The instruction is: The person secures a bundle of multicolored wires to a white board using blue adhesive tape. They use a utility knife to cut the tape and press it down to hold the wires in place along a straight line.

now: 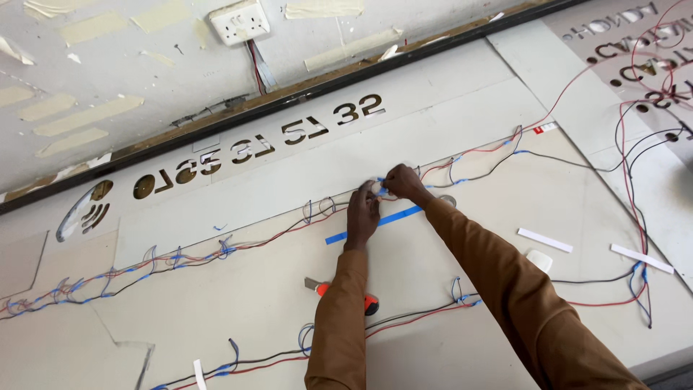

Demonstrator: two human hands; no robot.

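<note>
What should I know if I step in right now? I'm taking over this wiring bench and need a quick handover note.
Left hand: fingers pinched at the red and black wire run, right beside the other hand.
Right hand: pinching a bit of blue tape at the same spot on the run.
Things: the run crosses the white panel; a loose blue tape strip lies just below the hands; an orange utility knife lies near the left forearm.
Done: many blue-taped spots already along the wire runs.
Left: this spot looks unfinished; I cannot tell which others remain.
</note>
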